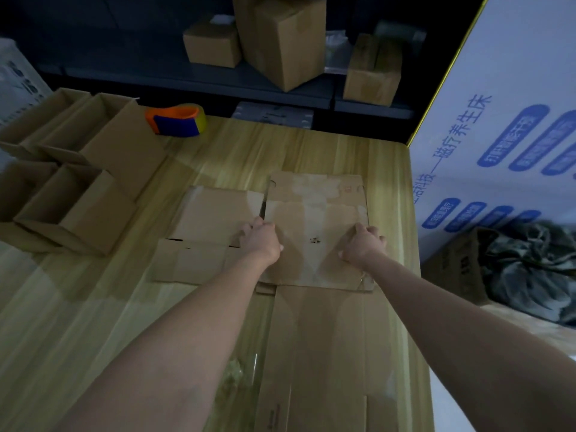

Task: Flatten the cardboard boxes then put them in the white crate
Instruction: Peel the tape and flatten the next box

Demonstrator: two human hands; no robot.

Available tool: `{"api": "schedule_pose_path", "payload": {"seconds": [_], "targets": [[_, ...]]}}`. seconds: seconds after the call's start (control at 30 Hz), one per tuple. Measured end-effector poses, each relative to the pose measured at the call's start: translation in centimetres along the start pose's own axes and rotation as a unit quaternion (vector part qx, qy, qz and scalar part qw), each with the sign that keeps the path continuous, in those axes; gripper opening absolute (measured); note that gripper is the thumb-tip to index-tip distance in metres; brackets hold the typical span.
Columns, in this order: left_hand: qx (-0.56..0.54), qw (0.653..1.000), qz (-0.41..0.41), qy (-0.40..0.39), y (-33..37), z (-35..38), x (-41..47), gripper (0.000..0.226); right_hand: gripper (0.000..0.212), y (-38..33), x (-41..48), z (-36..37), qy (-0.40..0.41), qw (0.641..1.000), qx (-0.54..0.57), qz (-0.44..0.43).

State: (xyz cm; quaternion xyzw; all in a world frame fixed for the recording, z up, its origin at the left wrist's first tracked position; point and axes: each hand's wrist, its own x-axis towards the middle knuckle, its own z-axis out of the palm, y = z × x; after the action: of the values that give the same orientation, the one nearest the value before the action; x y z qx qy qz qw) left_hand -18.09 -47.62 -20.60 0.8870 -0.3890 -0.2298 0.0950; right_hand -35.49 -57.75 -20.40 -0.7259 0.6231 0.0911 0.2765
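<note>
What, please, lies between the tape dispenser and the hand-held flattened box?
Only bare wooden table separates tape dispenser and flattened box, per the head view.

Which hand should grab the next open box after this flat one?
Probably left. The left hand grips the flattened box at its left edge, nearest the open boxes standing further left; the right hand grips the opposite edge, farther away.

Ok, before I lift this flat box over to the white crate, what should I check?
1. Flattened box lies flat: ok.
2. Left hand grips its left edge: ok.
3. Right hand grips its right edge: ok.
4. White crate has room: cannot tell, only a corner shows at far left.
5. Low path leftward free: not ok, open boxes stand between.
</note>
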Motion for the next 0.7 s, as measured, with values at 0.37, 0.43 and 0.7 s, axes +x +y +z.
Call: {"api": "schedule_pose_path", "payload": {"seconds": [0.37, 0.43, 0.7], "targets": [[-0.133, 0.98, 0.096, 0.114, -3.9, -10.8, -2.1, 0.033, 0.051, -14.0, -7.5, -3.2, 0.086, 0.978, 0.005, -0.188], [-0.125, 0.975, 0.114, 0.143, -6.4, -14.0, -2.7, 0.034, 0.053, -17.9, -9.4, -3.0, 0.069, 0.972, 0.011, -0.222], [-0.138, 0.961, 0.085, 0.226, -20.3, -24.4, -6.4, 0.026, 0.046, -33.5, -17.4, 1.4, 0.058, 0.934, -0.029, -0.351]]}}
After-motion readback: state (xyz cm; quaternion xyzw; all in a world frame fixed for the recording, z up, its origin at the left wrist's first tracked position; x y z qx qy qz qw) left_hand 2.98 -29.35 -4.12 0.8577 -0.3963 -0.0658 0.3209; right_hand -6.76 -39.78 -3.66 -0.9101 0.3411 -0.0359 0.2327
